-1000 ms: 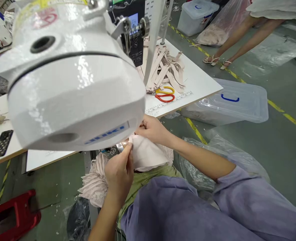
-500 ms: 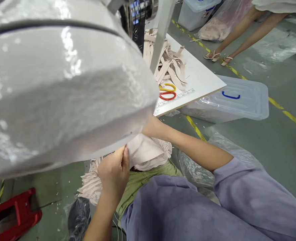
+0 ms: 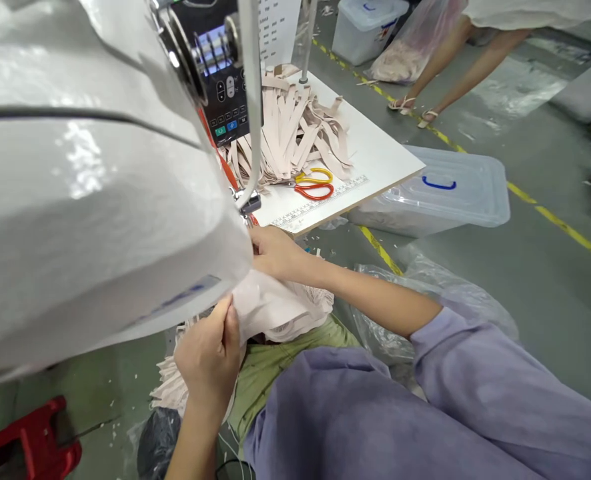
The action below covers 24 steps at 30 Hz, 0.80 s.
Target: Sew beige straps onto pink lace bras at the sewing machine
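Note:
My left hand (image 3: 211, 353) is closed, thumb against curled fingers, gripping the edge of a pale pink fabric piece (image 3: 270, 303). Beyond it, my right hand (image 3: 278, 253) has its fingers closed at the far side of the same fabric, close to the sewing machine's presser area; its fingertips are partly hidden behind the machine head. The large white sewing machine head (image 3: 125, 220), seemingly under clear plastic, fills the left and hides the needle. More pale pink fabric pieces (image 3: 168, 385) lie stacked over my lap.
On the white table (image 3: 375, 153) lie beige fabric strips (image 3: 290, 127) and red-and-yellow scissors (image 3: 315, 185), beside a printed ruler. A control panel (image 3: 225, 87) stands behind the machine. A lidded plastic box (image 3: 440, 193), a red stool (image 3: 35, 433) and another person's legs (image 3: 450, 73) are around.
The view has shifted, bringing the control panel and more of the strips into sight. My right hand, mostly hidden by the machine before, now shows more; both hands keep to the fabric.

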Motion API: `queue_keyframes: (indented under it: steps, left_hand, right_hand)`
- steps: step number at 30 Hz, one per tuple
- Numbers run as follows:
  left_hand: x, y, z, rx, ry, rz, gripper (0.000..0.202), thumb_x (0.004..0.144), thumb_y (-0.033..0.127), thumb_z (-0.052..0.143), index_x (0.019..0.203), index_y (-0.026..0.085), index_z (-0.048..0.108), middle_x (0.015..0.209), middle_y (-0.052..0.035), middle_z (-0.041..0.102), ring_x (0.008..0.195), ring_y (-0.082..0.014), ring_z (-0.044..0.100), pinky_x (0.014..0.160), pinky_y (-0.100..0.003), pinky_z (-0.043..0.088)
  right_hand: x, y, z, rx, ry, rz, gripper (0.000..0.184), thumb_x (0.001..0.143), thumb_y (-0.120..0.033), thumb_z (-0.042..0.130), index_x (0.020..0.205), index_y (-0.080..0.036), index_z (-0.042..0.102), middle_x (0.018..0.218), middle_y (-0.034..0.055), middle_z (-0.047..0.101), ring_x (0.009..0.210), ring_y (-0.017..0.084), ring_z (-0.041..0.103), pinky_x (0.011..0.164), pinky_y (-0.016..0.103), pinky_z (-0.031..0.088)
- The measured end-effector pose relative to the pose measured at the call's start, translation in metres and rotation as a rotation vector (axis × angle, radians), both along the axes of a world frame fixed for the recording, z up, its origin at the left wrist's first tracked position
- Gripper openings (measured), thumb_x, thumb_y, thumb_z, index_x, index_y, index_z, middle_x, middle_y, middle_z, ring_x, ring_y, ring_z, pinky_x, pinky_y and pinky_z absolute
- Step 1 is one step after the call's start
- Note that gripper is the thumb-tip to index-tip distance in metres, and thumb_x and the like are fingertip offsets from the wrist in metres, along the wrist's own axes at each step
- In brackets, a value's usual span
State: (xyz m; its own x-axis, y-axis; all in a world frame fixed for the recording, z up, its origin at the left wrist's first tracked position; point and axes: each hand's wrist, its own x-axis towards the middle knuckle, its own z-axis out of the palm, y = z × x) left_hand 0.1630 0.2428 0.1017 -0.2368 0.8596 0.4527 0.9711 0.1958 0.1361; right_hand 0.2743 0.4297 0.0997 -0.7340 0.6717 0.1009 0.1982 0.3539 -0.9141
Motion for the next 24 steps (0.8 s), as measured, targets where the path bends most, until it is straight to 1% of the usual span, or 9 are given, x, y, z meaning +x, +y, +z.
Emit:
queue_keyframes:
  steps: [2,4,7,9,13,18,21,24]
  left_hand:
    - [-0.001,-0.002,0.001,0.022,0.020,-0.028,0.024,0.097,0.027,0.056,0.107,0.019,0.076,0.065,-0.0002,0.073,0.053,-0.0124,0.061,0.052,-0.024,0.034]
    - [-0.003,-0.003,0.001,0.048,0.026,-0.067,0.022,0.096,0.025,0.057,0.106,0.018,0.076,0.071,-0.0011,0.075,0.056,-0.0120,0.063,0.055,-0.023,0.037]
    - [-0.005,-0.005,0.002,0.080,0.039,-0.081,0.020,0.095,0.021,0.058,0.105,0.016,0.075,0.074,-0.0021,0.077,0.059,-0.0115,0.064,0.058,-0.022,0.039]
    - [-0.006,-0.005,0.001,0.078,0.038,-0.082,0.021,0.096,0.020,0.058,0.106,0.015,0.075,0.074,-0.0021,0.076,0.059,-0.0116,0.063,0.058,-0.023,0.039]
    - [-0.005,-0.004,0.000,0.058,0.021,-0.099,0.022,0.097,0.024,0.057,0.106,0.016,0.076,0.062,0.0000,0.069,0.054,-0.0116,0.059,0.055,-0.024,0.036]
    - [-0.004,-0.001,0.000,0.026,0.008,-0.093,0.023,0.097,0.024,0.056,0.106,0.018,0.076,0.064,-0.0011,0.071,0.054,-0.0118,0.059,0.054,-0.024,0.034]
    - [-0.003,0.001,0.006,0.017,0.018,-0.107,0.024,0.096,0.025,0.056,0.106,0.018,0.076,0.063,-0.0022,0.071,0.054,-0.0135,0.061,0.053,-0.024,0.035]
    - [0.000,0.002,0.015,-0.067,0.057,-0.085,0.026,0.096,0.026,0.054,0.108,0.018,0.076,0.065,-0.0037,0.073,0.051,-0.0162,0.061,0.048,-0.025,0.034]
  right_hand:
    - [0.001,-0.001,0.000,-0.015,0.016,-0.023,0.025,0.085,-0.042,0.062,0.092,-0.019,0.066,0.067,-0.0041,0.057,0.063,0.012,0.049,0.060,0.024,0.033]
    - [0.001,-0.003,0.000,-0.036,0.033,-0.039,0.023,0.084,-0.040,0.061,0.091,-0.019,0.065,0.067,-0.0042,0.057,0.063,0.011,0.048,0.061,0.024,0.034]
    - [0.001,-0.006,0.000,-0.075,0.036,-0.040,0.018,0.083,-0.036,0.061,0.087,-0.018,0.064,0.066,-0.0041,0.055,0.063,0.011,0.047,0.061,0.024,0.034]
    - [0.000,-0.007,0.000,-0.090,0.045,-0.034,0.017,0.083,-0.034,0.061,0.085,-0.017,0.064,0.067,-0.0037,0.056,0.063,0.011,0.047,0.061,0.024,0.035]
    - [0.003,-0.007,-0.002,-0.092,0.070,-0.023,0.017,0.084,-0.034,0.060,0.087,-0.017,0.064,0.069,-0.0038,0.056,0.063,0.010,0.047,0.061,0.024,0.036]
    - [0.007,-0.004,-0.007,-0.097,0.096,-0.009,0.016,0.086,-0.034,0.061,0.087,-0.019,0.064,0.066,-0.0057,0.052,0.062,0.010,0.046,0.060,0.023,0.035]
    - [0.007,-0.002,-0.010,-0.103,0.111,-0.026,0.017,0.086,-0.036,0.063,0.087,-0.019,0.064,0.066,-0.0055,0.054,0.062,0.010,0.048,0.059,0.023,0.036]
    - [0.007,0.001,-0.006,-0.108,0.098,-0.021,0.016,0.086,-0.035,0.064,0.091,-0.019,0.066,0.070,-0.0046,0.059,0.064,0.010,0.052,0.062,0.022,0.039]
